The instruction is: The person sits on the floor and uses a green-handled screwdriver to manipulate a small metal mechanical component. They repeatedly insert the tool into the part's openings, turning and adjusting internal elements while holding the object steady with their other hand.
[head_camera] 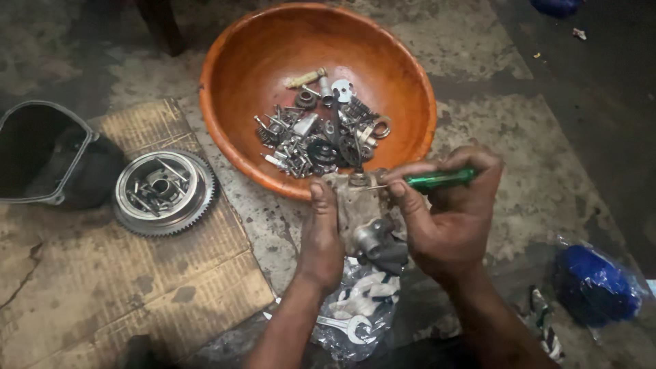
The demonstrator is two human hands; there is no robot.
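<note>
My left hand (320, 236) grips a grimy metal engine part (361, 212) from its left side, thumb pressed along its top edge. My right hand (443, 212) holds a screwdriver with a green translucent handle (439, 179), its thin shaft pointing left onto the top of the part. Both hands work just in front of the near rim of a big orange bowl (260, 55). In the bowl lies a heap of small metal pieces (318, 133): bolts, springs, washers and a brass fitting.
A toothed metal flywheel (164, 193) rests on flattened cardboard (102, 287) at left, beside a black cover (48, 154). Under my hands a plastic bag with a wrench (348, 326). A blue bundle in plastic (593, 283) lies at right. Stained concrete floor all around.
</note>
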